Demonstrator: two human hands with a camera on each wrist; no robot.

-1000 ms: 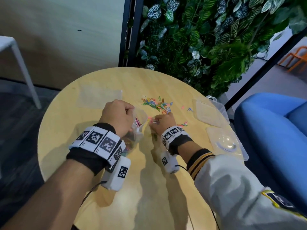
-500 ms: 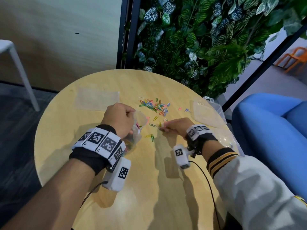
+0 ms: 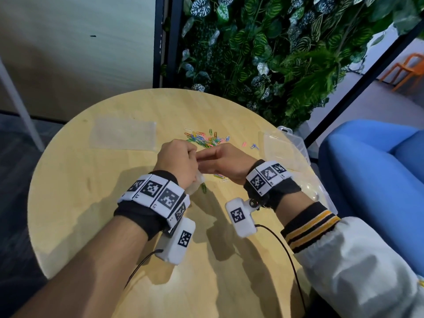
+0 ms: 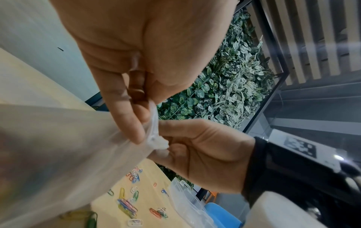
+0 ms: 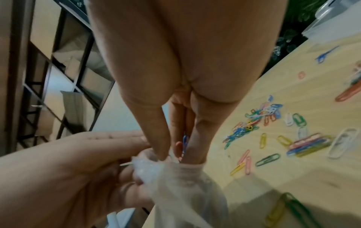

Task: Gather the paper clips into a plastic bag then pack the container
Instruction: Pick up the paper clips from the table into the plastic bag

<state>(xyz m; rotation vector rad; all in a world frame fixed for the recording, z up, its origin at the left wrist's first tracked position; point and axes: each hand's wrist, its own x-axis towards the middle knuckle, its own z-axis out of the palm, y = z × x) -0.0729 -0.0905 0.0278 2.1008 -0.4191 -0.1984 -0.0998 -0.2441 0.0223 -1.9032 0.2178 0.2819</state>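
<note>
My left hand (image 3: pixel 177 158) grips the mouth of a clear plastic bag (image 5: pixel 187 189), which hangs below it over the round wooden table (image 3: pixel 91 203). In the left wrist view the bag (image 4: pixel 64 154) bunches between thumb and fingers. My right hand (image 3: pixel 220 159) meets it at the bag's mouth, pinching paper clips (image 5: pixel 184 141) with its fingertips inside the opening. A pile of coloured paper clips (image 3: pixel 204 138) lies just beyond both hands, with strays (image 3: pixel 220 176) under the right hand. The clear plastic container (image 3: pixel 286 148) stands open at the right.
A second flat clear bag (image 3: pixel 124 134) lies at the table's far left. The container's lid half (image 3: pixel 321 193) reaches the right table edge. A blue sofa (image 3: pixel 378 168) stands to the right, a plant wall (image 3: pixel 275 53) behind the table.
My right hand left the table, where it picked up clips, and moved left to the bag's mouth. The left hand with the bag rose slightly toward it.
</note>
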